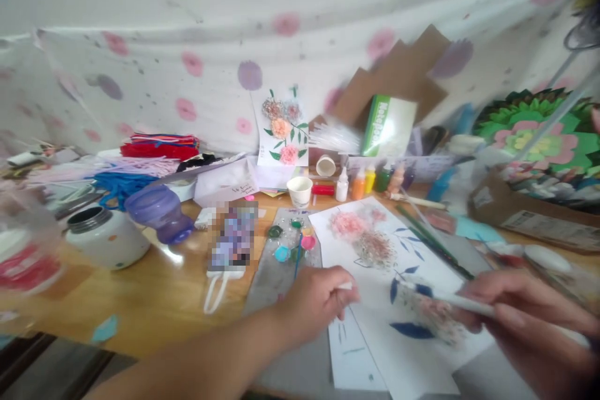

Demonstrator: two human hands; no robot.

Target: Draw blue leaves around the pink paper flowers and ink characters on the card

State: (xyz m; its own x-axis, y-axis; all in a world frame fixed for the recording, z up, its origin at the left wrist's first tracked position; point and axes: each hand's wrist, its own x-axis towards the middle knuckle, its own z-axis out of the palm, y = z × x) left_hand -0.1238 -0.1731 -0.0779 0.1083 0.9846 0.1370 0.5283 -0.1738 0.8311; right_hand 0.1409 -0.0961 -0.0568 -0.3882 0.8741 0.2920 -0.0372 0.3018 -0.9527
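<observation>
My left hand (pixel 323 300) is closed above the left edge of the painted sheet, with a small white bit at its fingertips that I cannot make out. In my right hand (pixel 529 325) is a slim white pen-like stick (pixel 473 305), its tip blurred and pointing at the dark blue leaves. The white paper (pixel 398 356) under both hands carries pink and brown flowers and dark blue leaves. Just beyond my left hand, a thin blue brush (pixel 298 256) leans by small paint dabs, including a pink one (pixel 308 242) and a light blue one (pixel 282 254).
Behind the sheet stand a white paper cup (pixel 299 191), several paint bottles (pixel 359 184) and a flower picture (pixel 282 131). On the left are a phone (pixel 233 236), a purple container (pixel 159 212) and a white jar (pixel 107 237). A cardboard box (pixel 539 212) sits at right.
</observation>
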